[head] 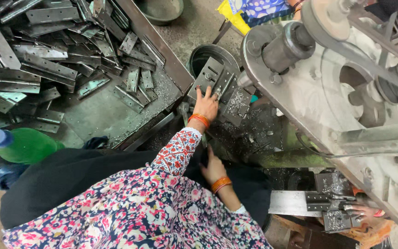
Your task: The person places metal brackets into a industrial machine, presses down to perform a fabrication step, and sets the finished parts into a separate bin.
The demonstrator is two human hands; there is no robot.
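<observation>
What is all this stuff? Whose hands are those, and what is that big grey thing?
This picture comes from a camera worn on a person's head, looking down, so you see their own flowery sleeves and two bare hands. The left hand reaches forward and presses on flat grey metal plates with slots cut in them, beside a round dark tub. The right hand is lower down, near the person's lap; I cannot tell what it touches. Both wrists wear orange bangles. On the left is a metal tray heaped with many metal hinges. A green bottle with a blue cap lies below it. The big grey thing on the right is a machine with a wheel and belt. At the bottom right, another person's hand touches more metal pieces.
</observation>
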